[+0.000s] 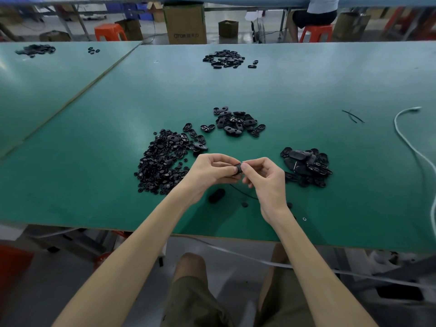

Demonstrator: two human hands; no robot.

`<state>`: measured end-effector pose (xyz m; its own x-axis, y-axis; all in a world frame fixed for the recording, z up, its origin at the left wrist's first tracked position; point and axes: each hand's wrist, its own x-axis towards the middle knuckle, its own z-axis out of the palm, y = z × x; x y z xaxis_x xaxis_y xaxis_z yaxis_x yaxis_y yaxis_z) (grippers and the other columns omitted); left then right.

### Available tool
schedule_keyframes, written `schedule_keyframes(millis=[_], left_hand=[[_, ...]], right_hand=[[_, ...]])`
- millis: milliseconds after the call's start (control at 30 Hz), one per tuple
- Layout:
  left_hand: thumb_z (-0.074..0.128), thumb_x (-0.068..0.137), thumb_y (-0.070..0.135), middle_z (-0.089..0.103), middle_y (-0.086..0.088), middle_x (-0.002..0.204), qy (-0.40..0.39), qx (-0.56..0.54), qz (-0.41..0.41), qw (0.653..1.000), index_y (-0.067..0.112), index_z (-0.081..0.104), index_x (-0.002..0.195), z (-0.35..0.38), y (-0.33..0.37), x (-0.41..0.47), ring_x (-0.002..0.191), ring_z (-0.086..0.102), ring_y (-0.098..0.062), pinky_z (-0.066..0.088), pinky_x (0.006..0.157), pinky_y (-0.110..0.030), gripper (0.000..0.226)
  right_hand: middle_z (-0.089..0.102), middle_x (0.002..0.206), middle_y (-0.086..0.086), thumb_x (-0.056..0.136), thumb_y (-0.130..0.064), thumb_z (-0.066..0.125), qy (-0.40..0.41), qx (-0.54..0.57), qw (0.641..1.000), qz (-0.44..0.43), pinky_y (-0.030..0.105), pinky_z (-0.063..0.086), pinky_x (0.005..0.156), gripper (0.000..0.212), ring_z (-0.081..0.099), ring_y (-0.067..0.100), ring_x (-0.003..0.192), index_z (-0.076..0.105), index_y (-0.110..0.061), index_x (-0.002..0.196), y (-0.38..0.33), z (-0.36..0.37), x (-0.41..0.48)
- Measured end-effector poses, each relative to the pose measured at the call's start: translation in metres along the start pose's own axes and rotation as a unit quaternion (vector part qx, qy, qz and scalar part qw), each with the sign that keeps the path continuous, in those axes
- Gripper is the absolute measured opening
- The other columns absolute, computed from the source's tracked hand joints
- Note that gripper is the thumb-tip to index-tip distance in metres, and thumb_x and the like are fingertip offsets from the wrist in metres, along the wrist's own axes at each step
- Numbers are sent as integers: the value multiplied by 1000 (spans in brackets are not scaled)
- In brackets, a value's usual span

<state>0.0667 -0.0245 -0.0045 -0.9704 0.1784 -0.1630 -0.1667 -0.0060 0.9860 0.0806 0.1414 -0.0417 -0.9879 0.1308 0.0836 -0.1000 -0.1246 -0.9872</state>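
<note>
Pinches a part (238, 168) between left hand (212, 172) and right hand (266, 178), near piles (160, 161) on bench (94, 138), probably to snap it together.

Both forearms extended forward; left hand (213, 169) and right hand (264, 175) meet, fingers (245, 166) curled, fingertips touching.

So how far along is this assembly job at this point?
Probably done: the heap of closed black housings by the right hand. In hand: the left hand and right hand pinch one small black part between them. Left: a big pile of small round parts and a pile of open shells, so plenty seems to remain.
</note>
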Motion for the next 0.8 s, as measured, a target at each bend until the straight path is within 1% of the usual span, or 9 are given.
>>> schedule_keyframes(millis=[133,233,333,433,534,600,700,800], left_hand=[[68,90,-9,77,-20,91,26,23,-3,999,-8,71,102,5,0,1,77,74,-25,63,80,-33,12],[67,88,-10,77,-15,83,50,48,-7,998,-4,72,96,9,1,3,72,73,-22,62,74,-28,11],[67,86,-10,77,-10,77,56,57,-8,997,-2,72,92,13,2,3,65,72,-19,60,68,-24,11],[69,86,-9,77,-13,79,60,67,-2,996,0,72,91,12,1,3,65,73,-20,60,70,-25,11],[72,88,-7,77,-21,91,34,38,-4,999,-3,73,98,8,0,4,78,76,-29,63,82,-35,11],[73,88,-7,76,-26,98,4,10,-2,1000,-7,72,104,4,1,2,87,76,-33,62,87,-38,16],[72,89,-8,75,-28,100,-10,-6,3,1000,-10,70,108,0,1,1,87,76,-32,62,87,-38,20],[71,89,-10,76,-25,97,4,7,3,1000,-9,71,106,1,2,2,83,76,-30,63,83,-36,17]], right_hand=[[74,73,1,93,-8,77,-3,-5,1000,-1,23,50,57,7,64,12,62,71,-10,88,0,0,-1],[75,75,2,92,-6,76,-5,-8,1000,-4,23,50,58,8,64,12,63,70,-8,87,-1,0,-2],[75,75,2,92,-5,76,1,-10,1000,-3,24,50,58,9,63,12,63,70,-8,86,-2,-1,-2],[74,73,0,92,-5,76,-1,-13,1000,-2,23,51,59,9,63,11,63,70,-7,86,-3,0,-3],[72,72,-1,93,-5,75,9,0,1000,5,23,50,59,8,62,11,63,70,-7,88,-4,0,-3],[71,70,-3,93,-6,75,17,6,1000,5,22,49,59,7,61,11,64,71,-9,89,-4,0,-2],[70,68,-5,93,-6,75,20,5,1000,4,21,49,59,7,61,11,64,71,-10,89,-3,1,-2],[70,69,-4,93,-7,75,13,1,1000,1,21,49,59,7,61,11,63,71,-9,89,-3,2,-2]])
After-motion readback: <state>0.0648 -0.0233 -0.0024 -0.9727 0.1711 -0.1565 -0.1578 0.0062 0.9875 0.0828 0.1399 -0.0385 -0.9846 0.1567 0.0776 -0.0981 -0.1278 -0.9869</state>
